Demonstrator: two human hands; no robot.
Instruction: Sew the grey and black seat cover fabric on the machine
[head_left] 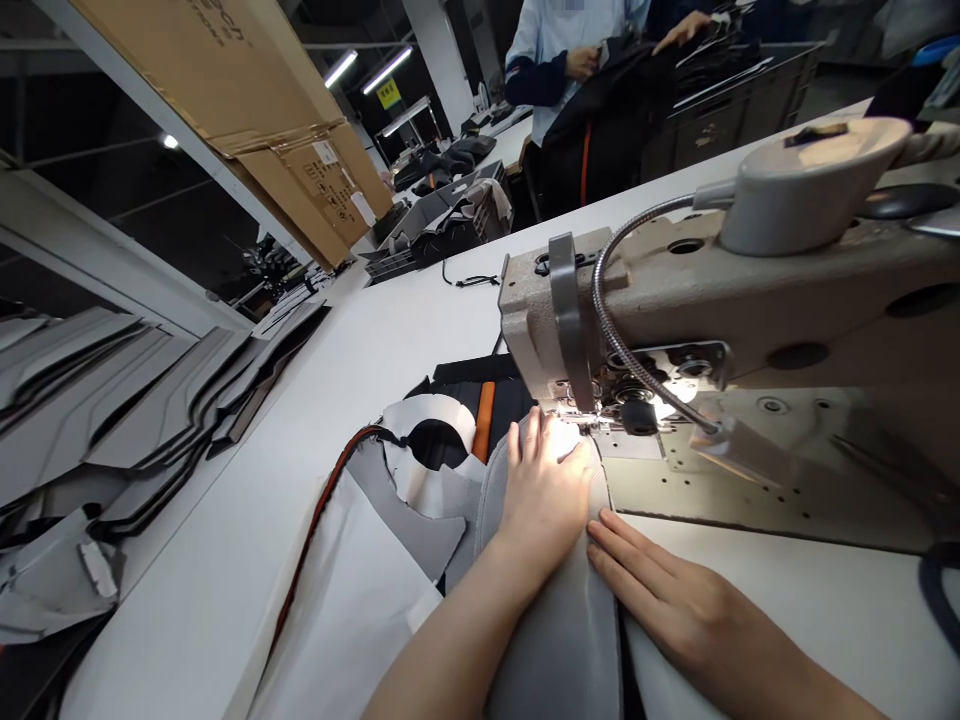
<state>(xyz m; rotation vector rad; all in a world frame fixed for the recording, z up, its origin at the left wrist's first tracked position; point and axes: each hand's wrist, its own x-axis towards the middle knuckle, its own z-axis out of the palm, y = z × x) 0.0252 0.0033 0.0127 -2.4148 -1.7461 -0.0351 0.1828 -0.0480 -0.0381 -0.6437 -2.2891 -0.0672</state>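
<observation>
On a white table (315,400) in a dim workshop, the left hand (544,490) and right hand (660,590) press flat, fingers spread, on grey fabric (555,640) by a sewing machine (750,290).

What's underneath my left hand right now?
Your left hand lies flat on a grey fabric panel at the sewing machine. The palm covers the fabric directly below, so any seam there cannot be seen.

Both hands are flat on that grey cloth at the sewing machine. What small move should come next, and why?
Probably ease the grey padded fabric panel further under the lit needle area. The left hand lies flat on it, close to the light, and the right hand presses its edge in front of the beige metal sewing machine, so both seem placed to feed it.
</observation>
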